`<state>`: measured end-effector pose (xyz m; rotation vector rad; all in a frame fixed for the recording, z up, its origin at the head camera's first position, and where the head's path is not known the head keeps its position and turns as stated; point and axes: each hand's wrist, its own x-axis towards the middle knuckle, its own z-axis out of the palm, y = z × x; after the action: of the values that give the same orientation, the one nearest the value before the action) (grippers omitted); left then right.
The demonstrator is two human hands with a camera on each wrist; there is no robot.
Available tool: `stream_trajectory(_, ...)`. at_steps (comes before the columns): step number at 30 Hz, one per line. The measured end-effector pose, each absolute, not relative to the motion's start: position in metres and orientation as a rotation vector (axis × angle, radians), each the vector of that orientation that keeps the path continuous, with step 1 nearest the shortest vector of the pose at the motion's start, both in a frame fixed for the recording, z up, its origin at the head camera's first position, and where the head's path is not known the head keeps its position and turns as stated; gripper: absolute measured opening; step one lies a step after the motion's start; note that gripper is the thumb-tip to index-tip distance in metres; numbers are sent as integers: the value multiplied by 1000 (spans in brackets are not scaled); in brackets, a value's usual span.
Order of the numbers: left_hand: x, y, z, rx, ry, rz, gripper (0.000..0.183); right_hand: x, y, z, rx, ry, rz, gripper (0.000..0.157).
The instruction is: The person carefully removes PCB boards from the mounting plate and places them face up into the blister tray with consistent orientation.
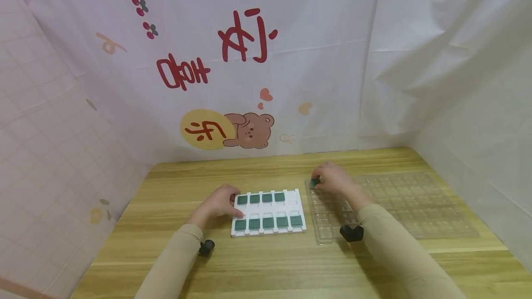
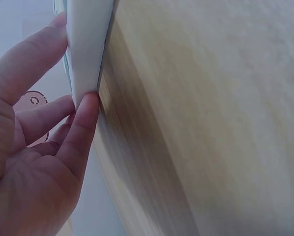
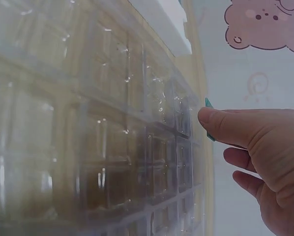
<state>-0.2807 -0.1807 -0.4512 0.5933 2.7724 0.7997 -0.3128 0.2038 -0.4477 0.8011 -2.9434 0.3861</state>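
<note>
A white tray lies on the table with several small green circuit boards in two rows of slots. Its top right slot holds no board. My left hand grips the tray's left edge, thumb over the top; up close in the left wrist view, fingers press against the tray's white side. Between the thumb and fingers of my right hand is a small green circuit board, pinched above the far left corner of a clear plastic compartment tray. My right forearm covers part of that tray.
The clear tray spreads over the table's right side, its many compartments see-through. Wood-grain tabletop runs in front of both trays. Behind stands a white printed cloth, with more cloth at the left and right sides.
</note>
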Motion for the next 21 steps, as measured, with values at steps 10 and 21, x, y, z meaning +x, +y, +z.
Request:
stream_trajectory(10,-282,-181,-451,597,2771,795,77,-315,201,-450,816,-2947,326,20)
stream_trajectory(21,-283,-182,-454,599,2771,797,77,-315,200,-451,839,-2946,308,22)
